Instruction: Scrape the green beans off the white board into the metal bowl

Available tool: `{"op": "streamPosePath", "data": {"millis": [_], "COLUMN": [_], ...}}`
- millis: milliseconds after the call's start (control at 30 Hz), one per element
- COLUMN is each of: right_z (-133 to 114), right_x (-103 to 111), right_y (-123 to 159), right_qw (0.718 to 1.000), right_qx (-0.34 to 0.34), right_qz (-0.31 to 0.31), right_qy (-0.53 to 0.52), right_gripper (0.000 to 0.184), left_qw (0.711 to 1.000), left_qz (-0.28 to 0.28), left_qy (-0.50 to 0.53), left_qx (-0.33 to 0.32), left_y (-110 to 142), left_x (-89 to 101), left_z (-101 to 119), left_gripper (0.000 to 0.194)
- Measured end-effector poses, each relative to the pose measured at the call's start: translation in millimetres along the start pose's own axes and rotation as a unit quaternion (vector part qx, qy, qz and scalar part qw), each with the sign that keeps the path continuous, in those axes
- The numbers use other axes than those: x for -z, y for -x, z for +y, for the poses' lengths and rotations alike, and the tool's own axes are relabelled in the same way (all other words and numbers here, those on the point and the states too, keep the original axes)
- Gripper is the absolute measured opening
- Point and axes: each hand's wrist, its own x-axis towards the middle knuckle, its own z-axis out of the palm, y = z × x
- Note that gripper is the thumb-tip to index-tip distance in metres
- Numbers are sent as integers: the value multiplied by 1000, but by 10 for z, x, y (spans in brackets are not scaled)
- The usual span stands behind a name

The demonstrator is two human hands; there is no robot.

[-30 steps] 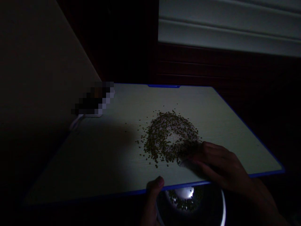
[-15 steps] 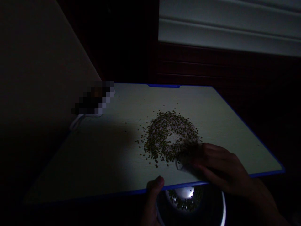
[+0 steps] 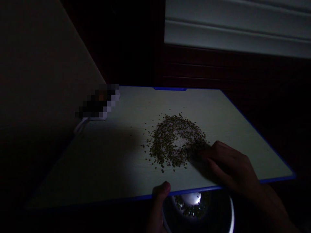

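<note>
A loose heap of small dark-green beans, like mung beans (image 3: 162, 139), lies spread in a rough ring on the pale folding table (image 3: 230, 116). My right hand (image 3: 228, 165) is at the heap's near right side, fingers bunched and pointing down into the beans; shadow hides the fingertips. At the table's front edge, my left hand (image 3: 159, 204) has its thumb up against the blue rim, the other fingers out of sight. It is at the left side of a round bowl (image 3: 232, 213) below the edge. More green beans (image 3: 191, 210) lie inside around a bright glare.
A blurred-out flat device (image 3: 104, 100) with a pale cable (image 3: 80, 124) sits at the table's back left, near a wall (image 3: 48, 64). Dark wooden panelling (image 3: 194, 68) and pale slats (image 3: 230, 26) stand behind. Light is very dim.
My right hand has shifted slightly right and up. A pale loop-shaped thing seen by its fingertips before no longer shows. My left hand and the bowl keep their places.
</note>
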Motion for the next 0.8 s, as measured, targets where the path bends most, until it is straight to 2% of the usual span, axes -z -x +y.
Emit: {"op": "streamPosePath", "data": {"millis": [67,133,200,267,367,467,567,700,800], "right_z": [0,2,8,17,33,37,26,9,6], "right_x": [-2,-3,-5,-13,-32,-37,-24,-14,-23], "right_y": [-1,6,21,39,58,56,44,29,28], "right_qw": [1000,999,998,996,997,1000,1000,1000,999], "right_qx": [24,38,47,54,47,12,-16,22,40], "right_qz": [-10,-15,-20,-36,-49,-21,3,-9,-26], "right_qy": [-10,-20,-38,-58,-48,-5,4,-8,-3], "right_gripper": [19,20,20,19,19,19,21,19,17], "left_qw": [999,997,996,997,998,994,993,997,997], "left_qz": [25,43,41,34,-4,-48,-56,-59,-59], "left_qy": [-15,-25,-32,-38,-54,-74,-75,-47,-36], "left_qx": [28,61,69,65,8,-58,-71,-22,26], "left_y": [32,83,126,140,100,20,-48,-41,34], "left_x": [2,-4,-14,-18,14,73,107,93,68], "left_z": [-25,-52,-59,-44,-14,-12,-18,-11,-25], "left_gripper": [9,11,14,9,8,8,10,16,4]}}
